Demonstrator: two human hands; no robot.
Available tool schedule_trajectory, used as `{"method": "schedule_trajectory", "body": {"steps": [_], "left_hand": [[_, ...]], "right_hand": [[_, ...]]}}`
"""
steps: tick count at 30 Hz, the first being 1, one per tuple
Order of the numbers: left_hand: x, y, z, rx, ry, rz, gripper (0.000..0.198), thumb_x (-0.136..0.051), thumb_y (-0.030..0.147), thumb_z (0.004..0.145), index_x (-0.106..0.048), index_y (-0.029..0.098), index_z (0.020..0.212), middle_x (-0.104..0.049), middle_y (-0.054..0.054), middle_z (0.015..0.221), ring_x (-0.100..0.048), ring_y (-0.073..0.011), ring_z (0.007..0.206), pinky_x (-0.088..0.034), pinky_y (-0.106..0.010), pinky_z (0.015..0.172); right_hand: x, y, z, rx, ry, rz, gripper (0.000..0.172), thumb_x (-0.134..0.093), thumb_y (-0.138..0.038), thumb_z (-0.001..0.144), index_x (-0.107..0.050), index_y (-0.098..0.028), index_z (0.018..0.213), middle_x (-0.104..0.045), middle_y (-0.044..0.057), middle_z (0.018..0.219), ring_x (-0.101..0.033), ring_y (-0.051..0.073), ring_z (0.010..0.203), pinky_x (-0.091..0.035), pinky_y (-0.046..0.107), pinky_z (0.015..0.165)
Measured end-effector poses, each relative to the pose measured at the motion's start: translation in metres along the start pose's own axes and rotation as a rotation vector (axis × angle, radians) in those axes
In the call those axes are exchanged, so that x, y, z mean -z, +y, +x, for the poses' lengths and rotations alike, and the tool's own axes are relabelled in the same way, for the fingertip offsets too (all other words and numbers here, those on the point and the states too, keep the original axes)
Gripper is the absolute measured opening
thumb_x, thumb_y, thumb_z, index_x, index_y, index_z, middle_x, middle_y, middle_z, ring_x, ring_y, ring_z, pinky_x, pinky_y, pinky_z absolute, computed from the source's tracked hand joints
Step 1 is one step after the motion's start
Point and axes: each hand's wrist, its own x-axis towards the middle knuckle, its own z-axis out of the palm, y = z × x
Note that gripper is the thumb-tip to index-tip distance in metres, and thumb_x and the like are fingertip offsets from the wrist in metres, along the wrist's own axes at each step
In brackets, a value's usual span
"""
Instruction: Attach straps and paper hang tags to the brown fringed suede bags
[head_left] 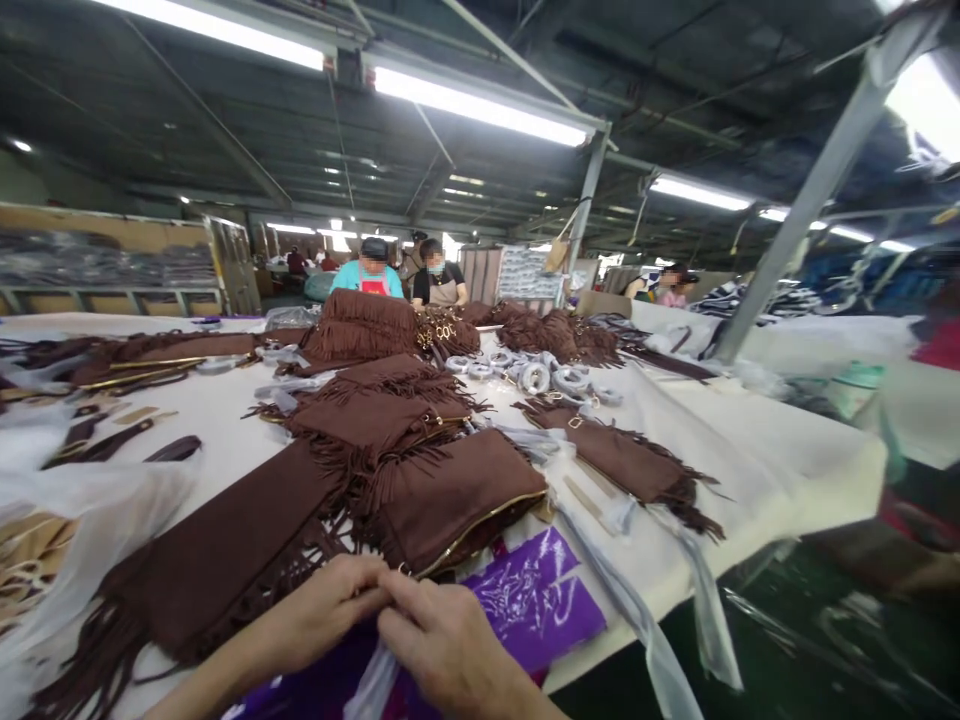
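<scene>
My left hand [330, 605] and my right hand [446, 635] meet at the front corner of a brown fringed bag [457, 490] with a gold zipper. Both are closed in a pinch, fingertips together beside a small metal ring [406, 569]. What lies between the fingers is hidden. A translucent plastic-wrapped strip [375, 685] hangs just below my right hand; I cannot tell whether it is gripped. Shiny purple plastic sheeting [536, 605] lies beneath the hands and to their right. Left of the bag, a long brown fringed piece [225, 540] stretches across the table.
More fringed bags [382, 405] are stacked ahead on the white-covered table [787, 440], with wrapped ring-shaped coils [536, 377] behind. Another bag [622, 455] lies right, near wrapped straps [630, 610] hanging over the edge. Two people [367, 270] work across the table. A metal post [810, 190] rises at right.
</scene>
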Motion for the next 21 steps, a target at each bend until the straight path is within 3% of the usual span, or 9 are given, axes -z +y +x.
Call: {"method": "schedule_trajectory", "body": {"steps": [5, 10, 13, 16, 18, 21], "left_hand": [[0.016, 0.008, 0.000, 0.051, 0.074, 0.107, 0.030, -0.038, 0.036, 0.089, -0.046, 0.019, 0.065, -0.049, 0.003, 0.066, -0.047, -0.0152, 0.066, -0.033, -0.024, 0.062], [0.050, 0.001, -0.008, 0.138, 0.171, 0.280, 0.034, -0.035, 0.040, 0.090, -0.050, 0.019, 0.068, -0.055, 0.001, 0.070, -0.053, -0.0169, 0.069, -0.037, -0.025, 0.064], [0.058, 0.000, -0.016, 0.167, 0.228, 0.367, 0.034, -0.033, 0.037, 0.091, -0.056, 0.019, 0.073, -0.061, -0.002, 0.078, -0.057, -0.0190, 0.076, -0.042, -0.028, 0.071], [0.043, 0.014, -0.008, 0.046, 0.415, 0.537, 0.031, -0.036, 0.031, 0.090, -0.061, 0.018, 0.103, -0.063, -0.009, 0.108, -0.058, -0.0247, 0.100, -0.044, -0.037, 0.090], [0.023, 0.033, 0.012, -0.095, 0.512, 0.643, 0.043, -0.047, 0.031, 0.087, -0.052, 0.019, 0.128, -0.055, -0.013, 0.130, -0.052, -0.0293, 0.116, -0.040, -0.044, 0.101], [-0.009, 0.070, 0.051, -0.240, 0.485, 0.758, 0.061, -0.059, 0.029, 0.084, -0.040, 0.020, 0.141, -0.052, -0.015, 0.136, -0.050, -0.0331, 0.120, -0.042, -0.049, 0.099]], "right_hand": [[0.011, 0.031, 0.003, -0.394, 0.331, 0.026, 0.023, -0.045, -0.012, 0.091, -0.066, -0.022, 0.090, -0.064, 0.005, 0.097, -0.058, 0.020, 0.082, -0.041, 0.030, 0.070], [0.042, 0.104, -0.053, -0.620, 0.279, -0.170, 0.025, -0.044, -0.017, 0.091, -0.067, -0.024, 0.088, -0.063, 0.007, 0.096, -0.058, 0.025, 0.085, -0.039, 0.036, 0.070], [0.063, 0.137, -0.082, -0.674, 0.294, -0.062, 0.024, -0.043, -0.031, 0.097, -0.065, -0.022, 0.092, -0.061, 0.008, 0.093, -0.059, 0.025, 0.084, -0.044, 0.035, 0.070], [0.087, 0.145, -0.080, -0.647, 0.312, 0.139, 0.027, -0.045, -0.041, 0.098, -0.063, -0.023, 0.090, -0.063, 0.007, 0.092, -0.060, 0.024, 0.086, -0.047, 0.034, 0.076], [0.108, 0.141, -0.067, -0.644, 0.344, 0.186, 0.030, -0.047, -0.046, 0.097, -0.063, -0.022, 0.086, -0.063, 0.005, 0.086, -0.060, 0.023, 0.080, -0.048, 0.033, 0.074], [0.140, 0.134, -0.048, -0.640, 0.340, 0.233, 0.032, -0.049, -0.050, 0.097, -0.063, -0.023, 0.086, -0.062, 0.003, 0.083, -0.060, 0.021, 0.075, -0.049, 0.031, 0.070]]}}
